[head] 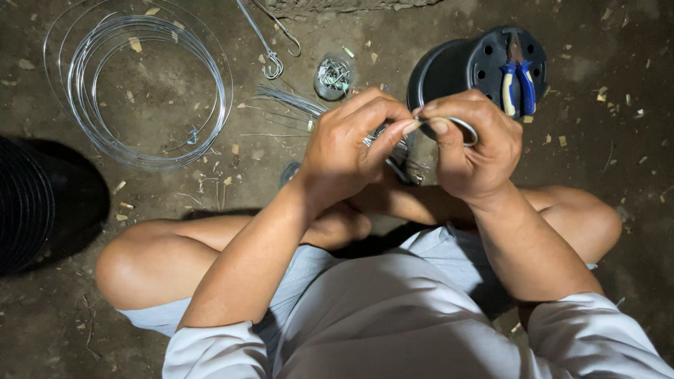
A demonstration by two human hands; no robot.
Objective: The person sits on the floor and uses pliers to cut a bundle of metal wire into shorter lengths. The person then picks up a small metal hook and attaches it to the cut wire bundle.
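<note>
My left hand [351,144] and my right hand [470,147] meet above my crossed legs, both pinching a piece of bent silver wire [465,126]. The wire curves in a loop over my right fingers. My left thumb and forefinger grip its other end, close to my right thumb. More wire ends [401,165] poke out below my hands, partly hidden by them.
A large coil of silver wire [151,91] lies on the dirt floor at the upper left. An overturned black pot [477,67] carries blue-and-yellow pliers [518,84]. A bundle of cut wires [288,102], metal hooks [270,49], a small jar [333,76] and a dark mesh roll [28,203] are nearby.
</note>
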